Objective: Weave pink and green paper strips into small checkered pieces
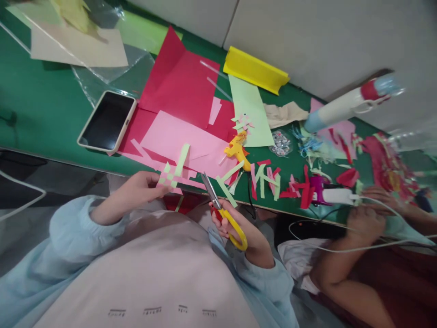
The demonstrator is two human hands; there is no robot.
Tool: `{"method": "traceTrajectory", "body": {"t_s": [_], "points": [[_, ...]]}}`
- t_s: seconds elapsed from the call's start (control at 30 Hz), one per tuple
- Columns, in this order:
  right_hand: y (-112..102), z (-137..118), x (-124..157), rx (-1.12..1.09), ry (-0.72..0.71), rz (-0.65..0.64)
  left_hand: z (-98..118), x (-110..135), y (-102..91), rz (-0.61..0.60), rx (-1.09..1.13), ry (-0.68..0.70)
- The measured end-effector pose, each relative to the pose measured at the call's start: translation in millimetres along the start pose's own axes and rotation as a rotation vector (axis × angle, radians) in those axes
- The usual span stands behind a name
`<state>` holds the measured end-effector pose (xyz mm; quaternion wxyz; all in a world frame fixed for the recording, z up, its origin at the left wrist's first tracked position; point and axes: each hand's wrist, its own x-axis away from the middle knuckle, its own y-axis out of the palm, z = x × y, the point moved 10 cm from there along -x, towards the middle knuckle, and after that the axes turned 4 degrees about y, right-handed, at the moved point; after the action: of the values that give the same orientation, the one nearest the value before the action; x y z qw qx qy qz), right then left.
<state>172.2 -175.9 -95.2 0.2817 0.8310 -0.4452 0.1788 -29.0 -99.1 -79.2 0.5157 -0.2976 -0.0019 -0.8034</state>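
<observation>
My left hand [141,187] pinches a small woven piece of pink and light green paper strips [174,173] at the table's near edge. My right hand [228,223] grips yellow-handled scissors [223,212], whose blades point up toward the woven piece and stand slightly apart just right of it. A loose green strip [227,182] lies beside the blades.
Red and pink paper sheets [180,91] cover the green table [41,114]; a phone [107,120] lies to their left. A yellow glue gun [237,150], paper scraps and a yellow folded sheet [254,70] lie farther right. Another person's hands [365,214] hold a white cabled tool at the right.
</observation>
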Motion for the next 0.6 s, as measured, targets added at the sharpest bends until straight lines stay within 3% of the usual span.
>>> {"method": "traceTrajectory", "body": {"t_s": [0.1,0.17,0.27,0.4,0.47,0.5,0.6], "points": [[-1.1,-2.6,3.1,-0.020,-0.018,0.013,22.0,-7.2,-18.3,0.044,-0.127,0.105],[-2.2,-1.9,5.0,-0.050,-0.026,0.005,43.6,-13.2,-26.0,0.004,-0.214,0.223],[-6.2,-0.4,7.6,-0.105,-0.048,0.000,65.8,-21.9,-18.9,-0.283,-0.281,0.283],[-12.2,0.4,10.2,-0.122,-0.088,0.006,88.5,-49.6,-33.0,-0.350,-0.336,0.242],[-13.2,1.1,10.4,-0.126,-0.105,0.000,85.9,-63.2,-22.8,-0.520,-0.487,0.179],[-13.4,1.7,10.2,-0.132,-0.113,-0.004,86.1,-72.5,-22.5,-0.535,-0.547,0.163],[-13.6,5.9,8.3,-0.145,-0.110,0.001,98.0,-104.9,-35.3,-0.344,-0.668,0.199]]}}
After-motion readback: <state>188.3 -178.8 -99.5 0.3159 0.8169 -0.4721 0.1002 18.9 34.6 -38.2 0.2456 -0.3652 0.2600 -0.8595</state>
